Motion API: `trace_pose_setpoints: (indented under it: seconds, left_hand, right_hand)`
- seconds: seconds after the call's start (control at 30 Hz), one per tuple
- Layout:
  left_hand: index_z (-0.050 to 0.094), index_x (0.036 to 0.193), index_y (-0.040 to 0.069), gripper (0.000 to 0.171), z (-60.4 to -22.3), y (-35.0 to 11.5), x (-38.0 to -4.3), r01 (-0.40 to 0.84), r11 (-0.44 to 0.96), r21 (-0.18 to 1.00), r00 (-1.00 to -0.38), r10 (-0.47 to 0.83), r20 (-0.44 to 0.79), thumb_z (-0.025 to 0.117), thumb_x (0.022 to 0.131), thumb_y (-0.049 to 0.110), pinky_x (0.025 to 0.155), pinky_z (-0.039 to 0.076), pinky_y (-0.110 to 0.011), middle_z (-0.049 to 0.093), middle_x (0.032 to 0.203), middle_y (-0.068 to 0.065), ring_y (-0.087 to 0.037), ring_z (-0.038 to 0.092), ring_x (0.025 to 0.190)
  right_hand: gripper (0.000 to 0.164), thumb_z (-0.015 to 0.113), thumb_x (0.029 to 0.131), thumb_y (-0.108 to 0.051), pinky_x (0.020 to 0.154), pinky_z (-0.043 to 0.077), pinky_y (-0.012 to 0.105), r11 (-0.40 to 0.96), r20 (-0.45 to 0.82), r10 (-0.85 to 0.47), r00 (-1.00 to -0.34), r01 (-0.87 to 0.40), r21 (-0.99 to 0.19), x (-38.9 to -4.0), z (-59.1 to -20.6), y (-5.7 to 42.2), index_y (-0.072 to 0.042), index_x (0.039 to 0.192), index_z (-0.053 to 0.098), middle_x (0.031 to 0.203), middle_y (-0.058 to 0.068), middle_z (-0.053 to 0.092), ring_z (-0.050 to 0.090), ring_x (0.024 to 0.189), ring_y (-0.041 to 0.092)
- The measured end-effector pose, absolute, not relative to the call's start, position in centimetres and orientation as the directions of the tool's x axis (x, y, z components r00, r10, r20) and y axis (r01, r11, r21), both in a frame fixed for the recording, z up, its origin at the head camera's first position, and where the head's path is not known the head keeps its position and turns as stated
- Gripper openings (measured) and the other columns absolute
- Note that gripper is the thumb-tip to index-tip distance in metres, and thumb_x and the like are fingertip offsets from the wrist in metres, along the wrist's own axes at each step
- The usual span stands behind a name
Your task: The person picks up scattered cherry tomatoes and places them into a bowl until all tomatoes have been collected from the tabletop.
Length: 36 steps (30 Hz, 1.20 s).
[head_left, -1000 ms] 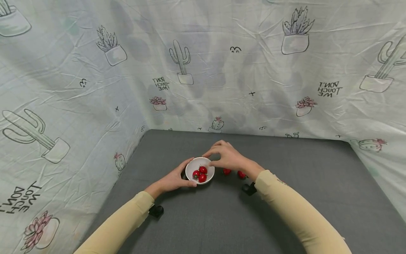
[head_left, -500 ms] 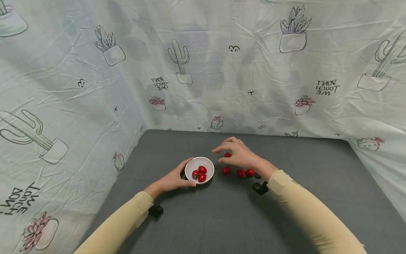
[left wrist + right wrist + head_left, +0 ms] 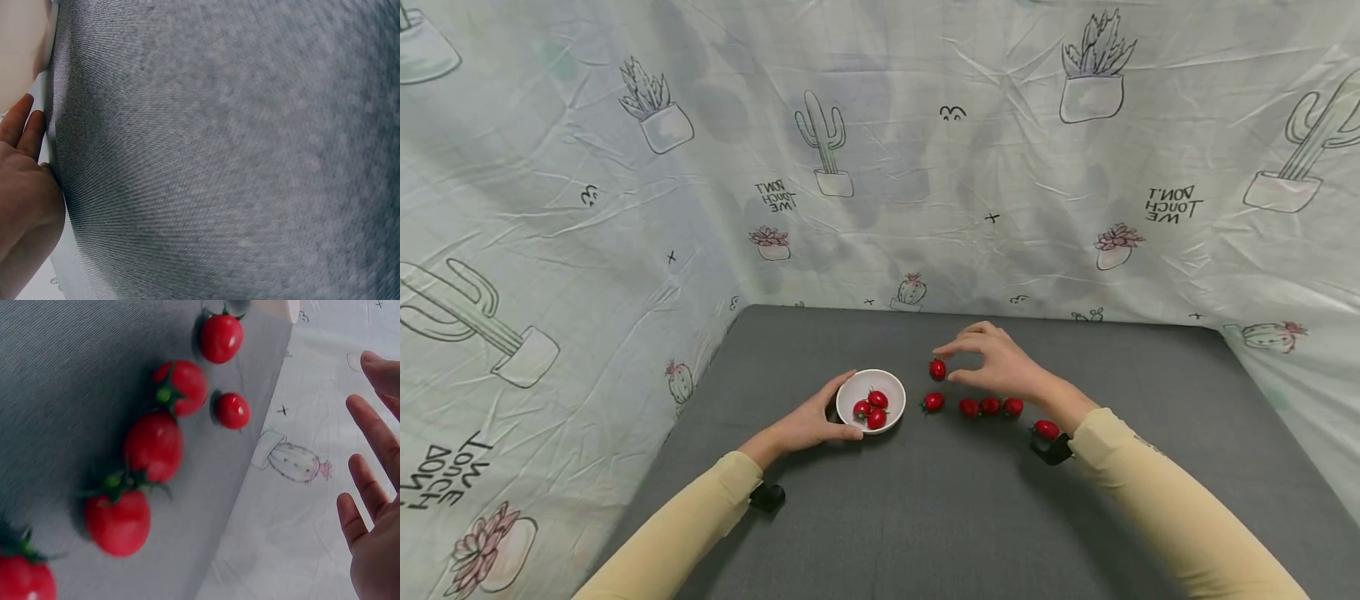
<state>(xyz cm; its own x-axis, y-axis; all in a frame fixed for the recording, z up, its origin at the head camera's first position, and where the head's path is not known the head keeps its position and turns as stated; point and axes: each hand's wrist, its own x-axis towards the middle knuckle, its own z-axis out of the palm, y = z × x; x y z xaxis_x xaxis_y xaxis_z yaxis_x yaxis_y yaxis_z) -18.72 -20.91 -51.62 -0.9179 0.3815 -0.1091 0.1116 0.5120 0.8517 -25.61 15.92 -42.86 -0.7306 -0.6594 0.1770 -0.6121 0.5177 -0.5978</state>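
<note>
In the head view, a small white bowl (image 3: 891,385) with 3 red cherry tomatoes (image 3: 877,418) in it stands on the dark grey table. My left hand (image 3: 808,423) holds the bowl from its left side, thumb at the near rim and fingers round the far side. To the right hovers my right hand (image 3: 992,362), thumb and fingers spread apart with nothing between them. Just left of its fingertips lies a single cherry tomato (image 3: 937,369). The right wrist view shows this hand (image 3: 375,487) with fingers extended, off to the side of the tomatoes.
Several more cherry tomatoes lie right of the bowl: one nearest it (image 3: 933,402), a row (image 3: 990,406) below my right hand, and one (image 3: 1046,429) by the wrist camera (image 3: 1051,450). A cactus-print cloth (image 3: 895,167) hangs behind the table.
My right hand has moved away from the bowl to the right, uncovering the tomatoes on the table. My left hand stays on the bowl, which still has its tomatoes.
</note>
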Motion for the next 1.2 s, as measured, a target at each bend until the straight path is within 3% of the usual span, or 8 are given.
trace_pose_setpoints:
  seconds: [0.37, 0.6, 0.87, 1.2]
  left_hand:
    - [0.021, 0.164, 0.026, 0.105, -51.5, -20.8, -18.7, 0.120, 0.489, 0.864, -0.917, 0.388, -0.092, 0.088, 0.083, 0.034, 0.119, 0.017, -0.058, 0.025, 0.166, -0.004, -0.025, 0.022, 0.152]
    - [0.020, 0.164, 0.028, 0.107, -51.4, -20.8, -18.7, 0.105, 0.487, 0.867, -0.916, 0.386, -0.106, 0.088, 0.083, 0.037, 0.120, 0.018, -0.056, 0.025, 0.166, -0.002, -0.024, 0.022, 0.151]
    - [0.019, 0.165, 0.028, 0.109, -51.5, -20.8, -18.8, 0.093, 0.488, 0.868, -0.915, 0.387, -0.119, 0.088, 0.082, 0.040, 0.119, 0.019, -0.056, 0.024, 0.166, -0.002, -0.024, 0.022, 0.152]
    - [0.021, 0.164, 0.027, 0.105, -51.5, -20.8, -18.6, 0.118, 0.465, 0.877, -0.910, 0.404, -0.091, 0.088, 0.084, 0.031, 0.120, 0.018, -0.056, 0.025, 0.165, -0.003, -0.024, 0.022, 0.152]
  right_hand:
    - [0.041, 0.081, 0.091, -0.029, 0.102, 0.034, 0.061, 0.557, 0.173, -0.615, -0.769, -0.579, -0.595, -25.3, -43.7, 19.8, -0.028, 0.131, 0.071, 0.132, 0.000, 0.059, 0.041, 0.129, 0.026]
    - [0.042, 0.081, 0.091, -0.030, 0.102, 0.034, 0.061, 0.583, 0.165, -0.592, -0.789, -0.561, -0.588, -25.0, -43.9, 21.8, -0.030, 0.132, 0.070, 0.129, -0.003, 0.062, 0.041, 0.129, 0.025]
    - [0.043, 0.081, 0.091, -0.028, 0.102, 0.031, 0.064, 0.604, 0.159, -0.578, -0.800, -0.550, -0.577, -24.2, -44.3, 24.1, -0.025, 0.133, 0.070, 0.123, -0.005, 0.066, 0.042, 0.129, 0.027]
    - [0.044, 0.081, 0.091, -0.029, 0.100, 0.033, 0.063, 0.615, 0.181, -0.576, -0.798, -0.568, -0.547, -23.3, -45.2, 26.6, -0.021, 0.133, 0.069, 0.122, -0.002, 0.069, 0.045, 0.126, 0.028]
